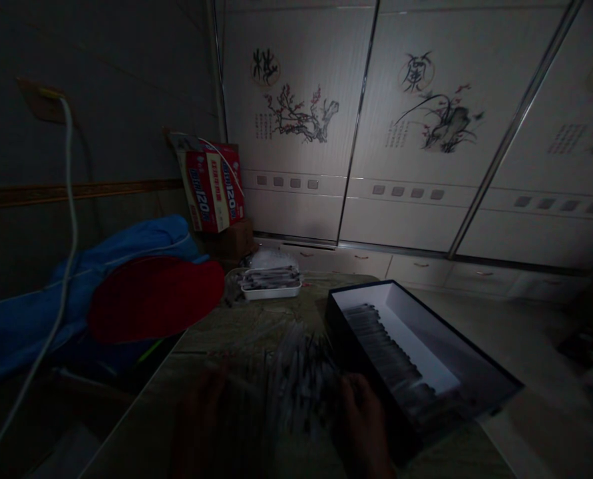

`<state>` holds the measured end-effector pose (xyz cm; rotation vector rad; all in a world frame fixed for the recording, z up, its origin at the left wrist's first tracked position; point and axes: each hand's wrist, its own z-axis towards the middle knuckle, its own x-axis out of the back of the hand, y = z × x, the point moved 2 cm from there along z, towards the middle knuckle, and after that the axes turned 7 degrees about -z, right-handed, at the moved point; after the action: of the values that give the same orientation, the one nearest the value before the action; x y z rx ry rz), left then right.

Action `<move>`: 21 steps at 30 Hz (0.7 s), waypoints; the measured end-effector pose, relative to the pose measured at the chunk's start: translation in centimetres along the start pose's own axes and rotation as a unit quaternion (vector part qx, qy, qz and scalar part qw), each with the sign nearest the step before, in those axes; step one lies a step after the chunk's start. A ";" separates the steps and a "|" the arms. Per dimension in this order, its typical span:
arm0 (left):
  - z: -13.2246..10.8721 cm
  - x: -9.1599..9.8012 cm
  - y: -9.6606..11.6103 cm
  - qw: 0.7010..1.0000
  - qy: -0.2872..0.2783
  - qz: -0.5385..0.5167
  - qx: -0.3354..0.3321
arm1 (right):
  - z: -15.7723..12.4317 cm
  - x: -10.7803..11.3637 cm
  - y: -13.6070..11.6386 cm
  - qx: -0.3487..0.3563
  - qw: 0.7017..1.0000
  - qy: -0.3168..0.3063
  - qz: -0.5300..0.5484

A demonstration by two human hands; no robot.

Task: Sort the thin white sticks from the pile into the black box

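A loose pile of thin, stick-like pieces (296, 382), dark with pale or clear parts, lies on the table between my hands; the dim light hides their exact kind. My right hand (361, 416) is at the pile's right edge, beside the box, its fingers curled together; whatever they hold does not show clearly. To the left of the pile, my left hand (203, 399) is dark and smeared by motion, so its fingers cannot be read. Inside the open dark-rimmed box (423, 313), similar pieces (383, 346) lie side by side in a long row along the left side.
At the table's far end stands a white tray (271, 293) heaped with similar pieces. A red round-ended object (156, 299) and blue cloth (126, 246) sit left of the table (211, 326). Behind are a red carton (211, 189), a hanging white cable (71, 199) and sliding wardrobe doors (296, 159).
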<state>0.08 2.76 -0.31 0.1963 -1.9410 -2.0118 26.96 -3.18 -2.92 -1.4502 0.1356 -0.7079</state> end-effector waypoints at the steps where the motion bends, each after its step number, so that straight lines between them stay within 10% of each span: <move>1: 0.0 -0.4 0.1 1.000 -0.024 0.010 0.014 | 0.0 -0.2 0.2 0.000 1.000 -0.005 0.000; 6: -0.4 -1.6 -0.2 0.993 -0.087 0.078 0.022 | -0.3 -1.1 0.3 -0.015 0.997 -0.069 0.020; 21: -1.4 -2.1 0.4 0.989 -0.095 0.111 0.001 | -0.9 -0.3 -0.6 0.096 0.990 -0.004 -0.099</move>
<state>2.60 2.14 -0.29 -0.2107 -1.9763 -1.9400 26.03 -3.72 -2.58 -1.2914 -0.0836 -0.8532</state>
